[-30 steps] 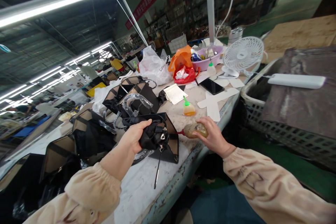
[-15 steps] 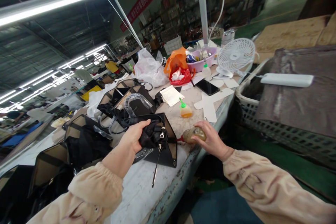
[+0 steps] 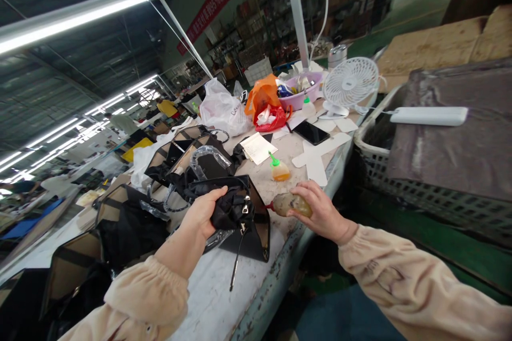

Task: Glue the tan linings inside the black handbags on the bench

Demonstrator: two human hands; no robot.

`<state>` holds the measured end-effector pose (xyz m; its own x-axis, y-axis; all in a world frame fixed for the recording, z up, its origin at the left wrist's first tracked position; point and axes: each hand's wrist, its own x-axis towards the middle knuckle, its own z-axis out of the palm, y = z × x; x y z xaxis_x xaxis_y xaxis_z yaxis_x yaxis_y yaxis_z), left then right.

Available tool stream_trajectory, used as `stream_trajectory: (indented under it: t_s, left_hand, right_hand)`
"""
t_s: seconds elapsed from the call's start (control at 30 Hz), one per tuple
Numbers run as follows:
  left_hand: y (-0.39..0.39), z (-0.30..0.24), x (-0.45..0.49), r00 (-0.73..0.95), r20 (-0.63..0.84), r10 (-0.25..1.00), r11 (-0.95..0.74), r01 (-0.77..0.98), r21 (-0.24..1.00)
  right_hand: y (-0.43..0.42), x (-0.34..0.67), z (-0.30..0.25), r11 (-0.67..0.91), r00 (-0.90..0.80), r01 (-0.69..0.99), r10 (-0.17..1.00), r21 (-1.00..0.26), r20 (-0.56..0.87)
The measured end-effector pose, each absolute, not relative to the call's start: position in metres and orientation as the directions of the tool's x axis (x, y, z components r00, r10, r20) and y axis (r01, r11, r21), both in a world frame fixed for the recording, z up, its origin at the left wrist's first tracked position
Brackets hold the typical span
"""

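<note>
Head view is showing a bare left hand (image 3: 205,214) and a bare right hand (image 3: 320,212) working over a black, box-shaped bag with a tan inner face (image 3: 251,249); the bag is resting on the scuffed, pale tabletop (image 3: 214,282), close to its edge, in front of the person. The left fingers are curling closed around bunched, soft black cloth (image 3: 232,214) at the bag, pressing it aside; a slim silver metal pull (image 3: 233,276) is dangling below. The right fingers are wrapping partway round a cloudy, yellowish plastic squeeze bottle (image 3: 293,205), holding it nearly level; its narrow red nozzle (image 3: 270,206) is pointing at the bag's side panel, though whether the tip is touching is too small to tell.

As for progress, work on this bag is seemingly under way rather than finished, since the bottle is sitting right at the panel and the cloth is being held back; how much the bottle is giving out, or has left on the panel, is not showing. Several similar black bags with tan insides (image 3: 116,208) are standing along the left, their cloth bulging out; these are looking unfinished too, but which of them are done cannot be told. A small clear bottle with a green spout and orange liquid (image 3: 280,171) is standing near, untouched by either hand.
</note>
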<state>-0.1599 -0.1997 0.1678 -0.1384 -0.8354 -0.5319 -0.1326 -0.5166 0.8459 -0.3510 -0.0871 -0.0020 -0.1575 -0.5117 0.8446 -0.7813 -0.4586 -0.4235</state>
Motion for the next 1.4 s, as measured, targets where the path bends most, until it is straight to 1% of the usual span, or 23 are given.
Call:
stream_trajectory:
  t_s: [0.17, 0.3, 0.7, 0.87, 0.97, 1.1, 1.23, 1.4]
  left_hand:
    - [-0.202, 0.167, -0.160, -0.134, -0.549, -0.825, -0.535, -0.128, 0.835]
    - [-0.202, 0.167, -0.161, -0.122, -0.533, -0.837, -0.515, -0.150, 0.844]
    - [-0.204, 0.167, -0.164, -0.087, -0.523, -0.848, -0.515, -0.098, 0.852]
    - [-0.204, 0.166, -0.165, -0.088, -0.534, -0.841, -0.526, -0.097, 0.845]
    - [-0.204, 0.166, -0.165, -0.092, -0.533, -0.841, -0.524, -0.102, 0.845]
    - [-0.205, 0.165, -0.163, -0.106, -0.529, -0.842, -0.520, -0.101, 0.848]
    - [-0.206, 0.164, -0.162, -0.119, -0.514, -0.849, -0.508, -0.082, 0.858]
    - [-0.205, 0.167, -0.162, -0.122, -0.531, -0.839, -0.521, -0.103, 0.847]
  right_hand:
    - [-0.084, -0.352, 0.006, -0.494, -0.088, -0.792, -0.487, -0.357, 0.869]
    - [-0.083, -0.355, 0.014, -0.521, -0.059, -0.790, -0.461, -0.324, 0.885]
    - [-0.089, -0.360, 0.032, -0.581, 0.066, -0.790, -0.396, -0.195, 0.916]
    - [-0.088, -0.363, 0.038, -0.581, 0.088, -0.799, -0.370, -0.157, 0.925]
    - [-0.089, -0.364, 0.039, -0.581, 0.085, -0.800, -0.363, -0.154, 0.928]
    - [-0.089, -0.363, 0.035, -0.576, 0.081, -0.799, -0.390, -0.174, 0.917]
    - [-0.085, -0.362, 0.024, -0.566, 0.056, -0.793, -0.433, -0.224, 0.899]
    - [-0.082, -0.361, 0.006, -0.530, 0.031, -0.796, -0.518, -0.292, 0.855]
